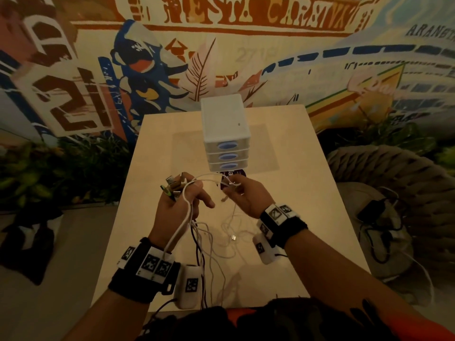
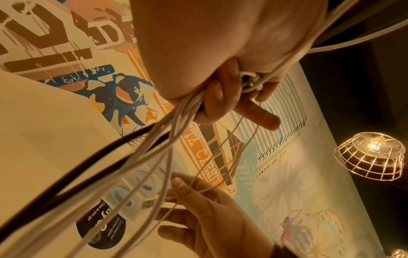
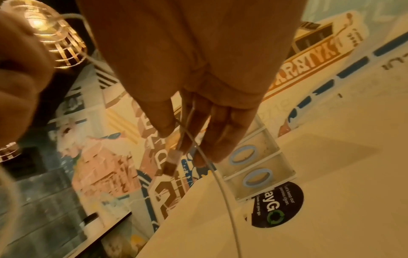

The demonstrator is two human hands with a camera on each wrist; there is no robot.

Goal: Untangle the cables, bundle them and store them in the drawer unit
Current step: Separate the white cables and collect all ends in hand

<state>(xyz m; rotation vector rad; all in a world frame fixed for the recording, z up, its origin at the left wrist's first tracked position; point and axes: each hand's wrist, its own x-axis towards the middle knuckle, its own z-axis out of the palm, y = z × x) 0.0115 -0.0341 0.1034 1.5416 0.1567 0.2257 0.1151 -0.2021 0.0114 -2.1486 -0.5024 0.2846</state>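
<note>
The cables [image 1: 197, 232] look light, limp and prone to snagging, so the plugs are probably the surest places to hold. The left hand [image 1: 179, 205] has its fingers curled around a gathered bunch of plugs, the cords trailing below its palm. The right hand [image 1: 242, 195] appears to pinch one plug end [image 3: 171, 165] at its fingertips.

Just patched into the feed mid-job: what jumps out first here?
The left hand, raised over the table, grips a bunch of cables with their plugs fanned above its fingers. The right hand pinches one thin white cable beside it. Behind stands the white drawer unit, all drawers closed.
</note>
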